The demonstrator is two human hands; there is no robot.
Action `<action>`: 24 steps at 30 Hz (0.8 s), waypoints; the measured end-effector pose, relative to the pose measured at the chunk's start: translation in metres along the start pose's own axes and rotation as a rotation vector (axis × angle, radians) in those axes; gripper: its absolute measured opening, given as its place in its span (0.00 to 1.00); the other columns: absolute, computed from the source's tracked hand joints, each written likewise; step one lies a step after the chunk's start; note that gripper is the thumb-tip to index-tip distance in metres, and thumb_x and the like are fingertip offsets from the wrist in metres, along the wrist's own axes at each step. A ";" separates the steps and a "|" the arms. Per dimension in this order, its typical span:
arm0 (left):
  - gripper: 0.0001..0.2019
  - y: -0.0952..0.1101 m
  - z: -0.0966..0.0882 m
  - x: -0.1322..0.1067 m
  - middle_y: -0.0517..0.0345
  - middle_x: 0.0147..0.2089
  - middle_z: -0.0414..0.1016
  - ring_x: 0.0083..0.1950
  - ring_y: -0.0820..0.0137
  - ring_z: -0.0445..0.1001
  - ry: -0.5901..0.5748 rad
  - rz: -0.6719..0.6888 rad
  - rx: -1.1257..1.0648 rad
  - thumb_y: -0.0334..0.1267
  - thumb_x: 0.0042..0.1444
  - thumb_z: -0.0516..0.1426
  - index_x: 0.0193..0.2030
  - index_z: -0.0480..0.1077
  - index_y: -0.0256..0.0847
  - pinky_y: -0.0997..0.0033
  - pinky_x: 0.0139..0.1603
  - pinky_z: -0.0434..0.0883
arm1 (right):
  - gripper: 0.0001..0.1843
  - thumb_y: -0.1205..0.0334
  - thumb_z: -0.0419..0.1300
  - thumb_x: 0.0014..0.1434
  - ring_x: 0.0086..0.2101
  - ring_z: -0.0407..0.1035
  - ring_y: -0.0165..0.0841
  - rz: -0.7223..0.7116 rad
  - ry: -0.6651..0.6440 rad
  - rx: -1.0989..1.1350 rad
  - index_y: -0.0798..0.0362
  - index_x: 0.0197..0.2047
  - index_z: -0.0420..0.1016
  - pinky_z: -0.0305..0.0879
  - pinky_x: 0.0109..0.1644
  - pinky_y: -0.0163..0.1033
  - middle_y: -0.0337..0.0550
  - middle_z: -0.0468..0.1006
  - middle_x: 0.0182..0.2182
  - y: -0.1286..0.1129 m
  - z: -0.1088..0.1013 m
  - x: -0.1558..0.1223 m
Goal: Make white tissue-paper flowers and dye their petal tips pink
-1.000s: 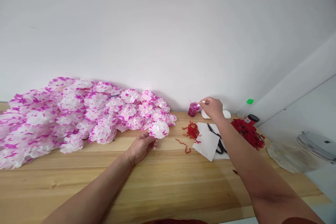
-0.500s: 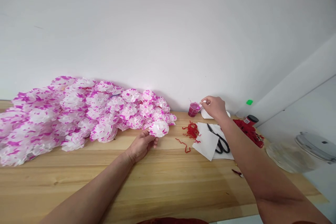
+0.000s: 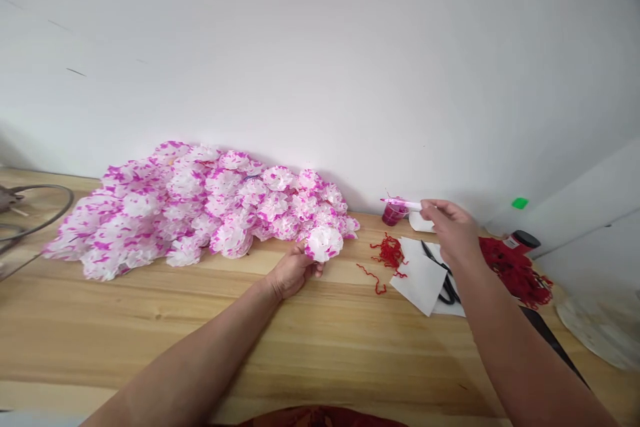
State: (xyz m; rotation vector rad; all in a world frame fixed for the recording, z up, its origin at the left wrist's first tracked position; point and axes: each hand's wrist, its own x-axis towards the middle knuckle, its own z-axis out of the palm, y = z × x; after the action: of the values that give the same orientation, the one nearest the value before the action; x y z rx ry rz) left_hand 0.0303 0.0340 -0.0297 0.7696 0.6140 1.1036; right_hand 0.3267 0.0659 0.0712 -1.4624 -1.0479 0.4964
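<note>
Tissue-paper flower [image 3: 325,243], judged light and crushable, is resting at the table [image 3: 150,320] pile's edge, pinched underneath by the left hand [image 3: 295,271], while the right hand [image 3: 453,230] is gripping a white applicator [image 3: 407,205] over the dye cup [image 3: 393,213].

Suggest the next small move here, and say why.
Probably carry the brush across to the flower. The right hand holds it with a pink-wet tip just above the cup, while the left hand holds the flower up.
</note>
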 end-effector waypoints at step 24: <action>0.13 0.002 -0.002 -0.004 0.57 0.23 0.70 0.25 0.74 0.67 -0.117 -0.084 0.032 0.36 0.42 0.69 0.29 0.70 0.35 0.74 0.27 0.64 | 0.16 0.49 0.73 0.50 0.30 0.64 0.29 0.212 -0.468 0.370 0.48 0.38 0.80 0.58 0.31 0.34 0.37 0.75 0.27 0.001 0.035 -0.078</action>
State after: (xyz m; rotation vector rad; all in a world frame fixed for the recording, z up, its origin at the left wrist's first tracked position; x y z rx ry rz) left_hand 0.0262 0.0313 -0.0296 0.8233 0.5617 0.9671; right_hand 0.2598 0.0211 0.0429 -1.1531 -1.0899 1.1623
